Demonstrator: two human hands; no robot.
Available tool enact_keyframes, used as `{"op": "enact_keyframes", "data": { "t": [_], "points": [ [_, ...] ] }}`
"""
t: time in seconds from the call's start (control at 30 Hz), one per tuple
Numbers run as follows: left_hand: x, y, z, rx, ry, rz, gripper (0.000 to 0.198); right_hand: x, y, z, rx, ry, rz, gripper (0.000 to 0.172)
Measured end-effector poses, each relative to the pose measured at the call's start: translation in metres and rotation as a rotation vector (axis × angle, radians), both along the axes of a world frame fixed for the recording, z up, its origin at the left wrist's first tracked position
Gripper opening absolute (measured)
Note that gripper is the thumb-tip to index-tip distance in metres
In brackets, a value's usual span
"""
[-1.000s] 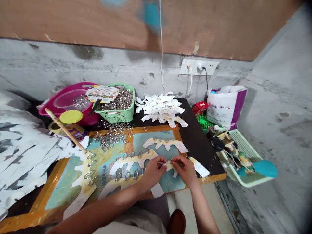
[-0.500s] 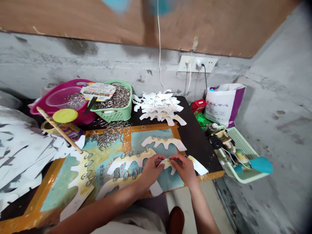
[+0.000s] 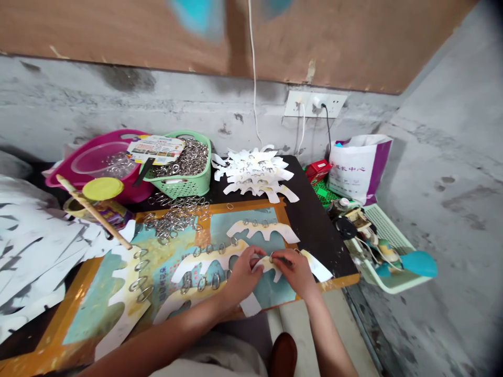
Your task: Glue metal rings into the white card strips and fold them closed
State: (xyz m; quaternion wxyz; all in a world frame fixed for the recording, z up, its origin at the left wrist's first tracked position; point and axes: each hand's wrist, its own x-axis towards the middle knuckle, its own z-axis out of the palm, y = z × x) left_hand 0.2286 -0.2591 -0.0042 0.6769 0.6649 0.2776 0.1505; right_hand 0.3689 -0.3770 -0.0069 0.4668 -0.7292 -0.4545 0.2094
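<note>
A white cut-out strip [image 3: 277, 273] with a curved, notched edge and a yellowish band lies between my two hands near the table's front edge. My left hand [image 3: 244, 269] pinches its left end between thumb and fingers. At the strip's upper edge my right hand [image 3: 293, 269] closes its fingertips on a small oval metal ring [image 3: 271, 257]; the fingers partly cover it. More strips with rings along their edges lie around: one strip [image 3: 271, 229] behind my hands, another strip [image 3: 212, 257] to the left, and a strip [image 3: 124, 283] farther left.
Loose metal rings [image 3: 176, 219] are heaped on the mat behind a brush handle [image 3: 94, 212]. A green basket [image 3: 184, 187] of rings, a pink basket [image 3: 131, 191] and a pile of strips [image 3: 257, 170] stand at the back. White sheets [image 3: 27, 251] cover the left; a pale green basket [image 3: 396, 288] is right.
My right fingers have shifted slightly at the strip's upper edge around the ring. The left hand keeps its pinch on the strip. The whole view has moved a little.
</note>
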Motion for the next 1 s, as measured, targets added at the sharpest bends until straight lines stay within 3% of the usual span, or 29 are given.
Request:
{"op": "enact_keyframes", "data": {
  "t": [0.17, 0.37, 0.57, 0.77, 0.87, 1.0],
  "points": [
    [-0.002, 0.001, -0.001, 0.139, -0.055, -0.045, 0.035, 0.001, 0.003, 0.002, -0.037, -0.033, 0.022, 0.013],
    [-0.001, 0.001, 0.001, 0.129, 0.005, -0.037, 0.03, 0.015, -0.012, 0.016, -0.078, -0.097, -0.022, 0.013],
    [-0.002, 0.006, 0.01, 0.33, 0.049, 0.012, 0.028, 0.027, -0.054, 0.007, -0.034, -0.471, -0.058, 0.027],
    [0.001, 0.012, 0.006, 0.472, 0.009, 0.011, 0.03, 0.008, -0.078, -0.004, -0.257, -0.698, -0.066, 0.038],
    [0.006, 0.021, 0.006, 0.624, 0.014, 0.034, 0.028, -0.001, -0.081, -0.005, -0.305, -0.734, -0.079, 0.043],
    [0.015, 0.033, 0.011, 1.024, 0.151, 0.009, 0.009, -0.013, -0.083, -0.009, -0.268, -0.674, -0.135, 0.047]
  ]
}}
